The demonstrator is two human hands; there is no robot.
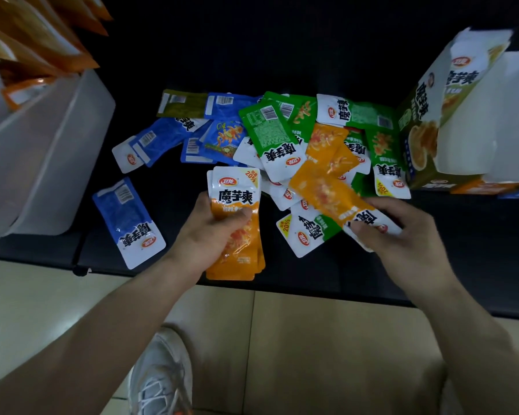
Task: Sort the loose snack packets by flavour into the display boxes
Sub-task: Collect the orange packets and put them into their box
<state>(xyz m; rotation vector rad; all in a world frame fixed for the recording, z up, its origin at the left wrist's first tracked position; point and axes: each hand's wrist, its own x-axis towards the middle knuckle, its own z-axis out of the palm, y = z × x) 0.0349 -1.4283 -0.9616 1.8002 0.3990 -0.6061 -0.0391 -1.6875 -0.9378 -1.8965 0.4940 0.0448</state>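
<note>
Shelf (342,271) before me is dark; the display box (417,115) stands at its right, mixed packets (270,136) heaped beside it. I see my left hand (213,229) gripping an orange stack (240,253), my right hand (408,235) pinching one orange packet (321,187) on the heap.

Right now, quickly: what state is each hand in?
Left hand: closed, gripping the orange stack.
Right hand: closed, pinching one orange packet by its white end.
</note>
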